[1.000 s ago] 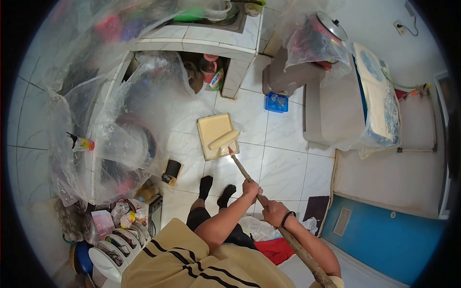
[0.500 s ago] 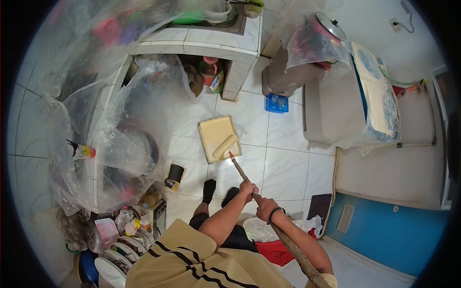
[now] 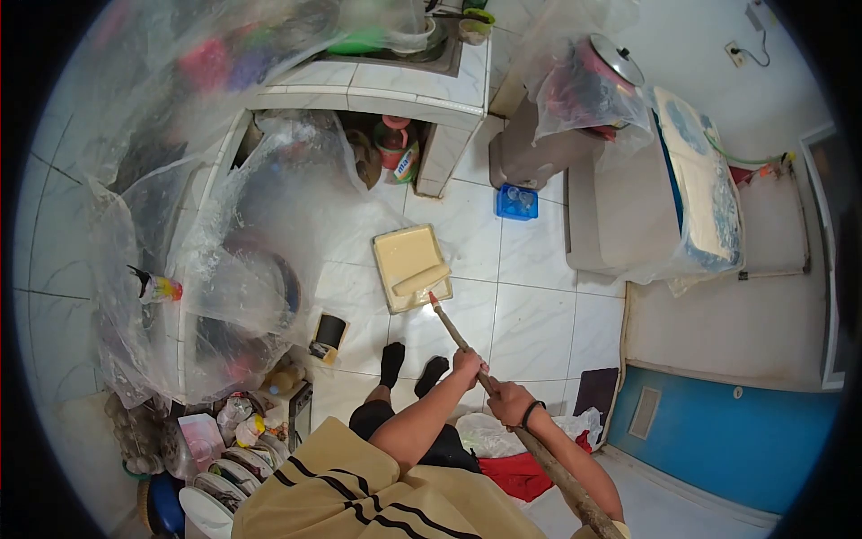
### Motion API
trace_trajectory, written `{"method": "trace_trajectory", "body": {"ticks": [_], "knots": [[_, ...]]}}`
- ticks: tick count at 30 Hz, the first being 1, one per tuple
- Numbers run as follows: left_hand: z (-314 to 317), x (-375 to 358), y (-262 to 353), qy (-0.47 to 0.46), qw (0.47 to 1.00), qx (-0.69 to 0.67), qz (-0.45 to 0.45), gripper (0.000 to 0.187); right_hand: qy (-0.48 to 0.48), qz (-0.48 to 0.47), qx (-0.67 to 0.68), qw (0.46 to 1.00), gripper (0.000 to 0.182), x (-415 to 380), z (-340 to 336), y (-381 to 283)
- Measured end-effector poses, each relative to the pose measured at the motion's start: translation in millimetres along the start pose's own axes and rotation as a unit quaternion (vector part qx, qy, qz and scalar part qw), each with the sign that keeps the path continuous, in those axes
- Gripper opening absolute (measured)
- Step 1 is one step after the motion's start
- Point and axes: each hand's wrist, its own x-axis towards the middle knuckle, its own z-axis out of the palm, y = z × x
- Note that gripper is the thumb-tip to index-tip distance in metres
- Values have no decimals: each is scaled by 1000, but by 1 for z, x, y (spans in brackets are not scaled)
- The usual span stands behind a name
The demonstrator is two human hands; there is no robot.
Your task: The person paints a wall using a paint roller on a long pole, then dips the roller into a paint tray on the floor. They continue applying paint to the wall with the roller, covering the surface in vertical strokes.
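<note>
A long wooden pole [image 3: 558, 467] runs from the lower right up to a paint roller [image 3: 421, 280]. The roller, coated in cream paint, lies at the near end of a paint tray [image 3: 384, 286] on the white tiled floor. Cream paint covers the tray's bottom. My left hand [image 3: 468, 364] is wrapped round the pole on the side nearer the roller. Just behind it, my right hand [image 3: 510, 403], with a dark band at the wrist, also grips the pole. A red roller handle end [image 3: 434, 298] meets the pole's tip.
Clear plastic sheeting [image 3: 242, 225] drapes the tiled counter [image 3: 377, 81] at left and behind. A dark can [image 3: 329, 331] stands left of the tray. A blue basket [image 3: 517, 203] sits beyond it, near covered appliances [image 3: 620, 211]. Plates [image 3: 215, 494] stand lower left; red cloth [image 3: 516, 474] lies by my feet.
The roller has turned from slanted to nearly level within the tray. Both my hands have shifted slightly down and to the right in view, still holding the pole.
</note>
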Motion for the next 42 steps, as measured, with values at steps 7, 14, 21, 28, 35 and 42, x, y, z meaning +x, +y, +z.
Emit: {"method": "trace_trajectory", "body": {"ticks": [7, 14, 21, 28, 35, 42], "knots": [[7, 2, -17, 30, 999, 23, 6, 17, -54, 74, 190, 978, 52, -17, -17, 5], [7, 0, -22, 26, 998, 50, -13, 18, -70, 77, 206, 973, 47, -9, -17, 19], [14, 8, -31, 33, 997, 69, -20, 19, -85, 77, 207, 972, 47, 0, -21, 37], [21, 30, -36, 45, 997, 62, -16, 17, -76, 78, 217, 970, 37, 18, -26, 55], [23, 60, -37, 62, 998, 26, -12, 12, -91, 81, 213, 969, 48, 39, -32, 66], [36, 58, -13, 61, 998, 31, 2, 9, -84, 59, 206, 973, 54, 47, -48, 58]]}}
